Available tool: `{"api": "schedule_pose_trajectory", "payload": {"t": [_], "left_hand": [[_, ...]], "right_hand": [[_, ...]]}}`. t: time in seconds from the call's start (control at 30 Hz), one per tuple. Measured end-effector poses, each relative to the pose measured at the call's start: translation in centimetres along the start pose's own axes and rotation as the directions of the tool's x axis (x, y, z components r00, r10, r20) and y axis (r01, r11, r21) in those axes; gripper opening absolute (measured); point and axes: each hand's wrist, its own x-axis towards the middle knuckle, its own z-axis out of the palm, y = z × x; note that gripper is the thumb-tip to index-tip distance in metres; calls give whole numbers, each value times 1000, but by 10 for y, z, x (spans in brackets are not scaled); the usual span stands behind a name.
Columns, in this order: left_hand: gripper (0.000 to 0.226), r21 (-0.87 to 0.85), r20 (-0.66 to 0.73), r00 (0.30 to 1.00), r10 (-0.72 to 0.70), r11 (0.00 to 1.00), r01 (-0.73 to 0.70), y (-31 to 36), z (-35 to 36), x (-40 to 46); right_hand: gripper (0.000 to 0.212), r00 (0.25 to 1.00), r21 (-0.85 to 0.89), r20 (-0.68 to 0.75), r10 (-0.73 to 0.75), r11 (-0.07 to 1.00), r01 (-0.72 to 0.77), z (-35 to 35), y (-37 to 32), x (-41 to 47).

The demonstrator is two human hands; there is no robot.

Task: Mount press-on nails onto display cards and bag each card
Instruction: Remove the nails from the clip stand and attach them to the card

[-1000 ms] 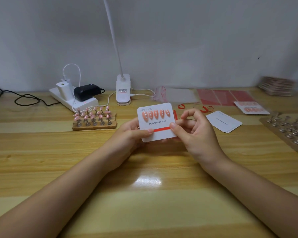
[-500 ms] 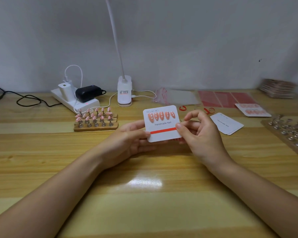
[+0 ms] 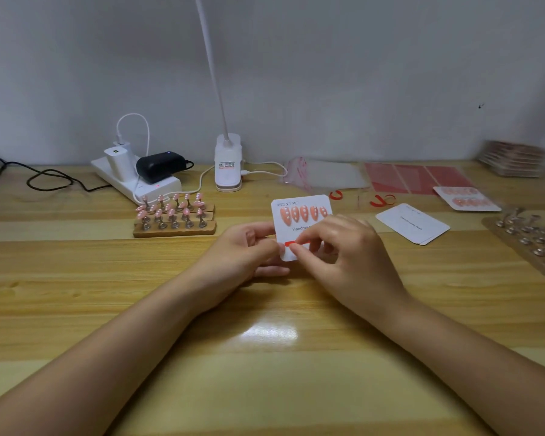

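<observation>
Since a second ago the right hand has crossed over the card, fingertips pinching the red strip while the left hand grips its edge; light, stiff, best held by bare margins.

Bare table before hands; nail stand left, blank cards right, lamp base behind.
</observation>
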Motion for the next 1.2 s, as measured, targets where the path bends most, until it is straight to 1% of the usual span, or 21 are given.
{"api": "schedule_pose_trajectory", "payload": {"t": [0.13,0.33,0.57,0.77,0.87,0.97,1.07,1.2], "left_hand": [[34,40,9,1000,26,999,-26,-1,2,-1],[27,99,22,998,63,993,-65,-2,4,-2],[30,128,36,997,61,990,-65,1,6,-3],[33,110,26,998,54,992,-57,1,7,-4],[33,114,29,998,54,992,-57,1,7,-4],[30,133,30,998,61,989,-64,1,6,-4],[26,141,36,997,69,987,-73,1,7,-4],[30,149,30,997,65,986,-69,0,7,-4]], "right_hand": [[7,995,110,62,78,990,-84,2,3,1],[9,985,159,78,151,974,-162,6,3,2],[13,982,191,78,173,964,-185,7,2,1],[14,978,236,92,190,950,-206,6,5,2],[14,974,245,117,195,944,-219,6,6,2],[18,975,275,101,197,936,-217,6,4,1],[19,976,256,87,198,943,-214,7,3,1],[16,976,224,87,198,951,-213,7,3,0]]}}
